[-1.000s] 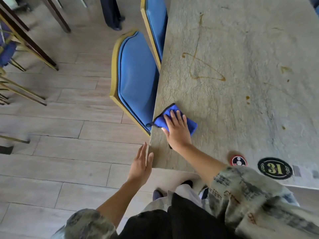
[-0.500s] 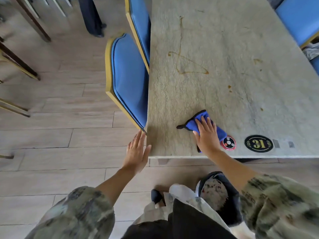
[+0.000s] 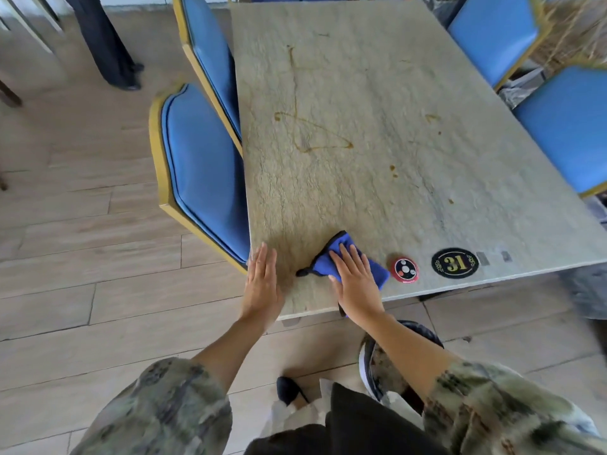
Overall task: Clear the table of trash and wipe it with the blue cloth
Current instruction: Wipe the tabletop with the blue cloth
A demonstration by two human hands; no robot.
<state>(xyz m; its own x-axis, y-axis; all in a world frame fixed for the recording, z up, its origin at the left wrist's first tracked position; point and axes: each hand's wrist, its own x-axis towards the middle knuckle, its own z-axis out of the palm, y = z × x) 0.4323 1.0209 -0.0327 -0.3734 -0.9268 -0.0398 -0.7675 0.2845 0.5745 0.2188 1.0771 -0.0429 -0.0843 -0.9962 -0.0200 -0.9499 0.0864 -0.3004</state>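
Note:
A folded blue cloth (image 3: 331, 257) lies near the front edge of the beige stone table (image 3: 377, 110). My right hand (image 3: 356, 284) presses flat on the cloth, fingers spread. My left hand (image 3: 262, 284) rests flat and open on the table's front left corner, holding nothing. A brown line stain (image 3: 312, 139) crosses the middle of the table. Small brown spots (image 3: 393, 170) dot the right half.
A red call button (image 3: 405, 270) and a black "31" number disc (image 3: 455, 262) sit at the front edge right of the cloth. Blue chairs (image 3: 203, 172) line the left side, more blue chairs (image 3: 565, 126) the right. A black bin (image 3: 387, 366) stands by my feet.
My left hand has come up from beside the table onto its front left corner. My right hand slid the cloth right along the front edge, then a little back left of the button.

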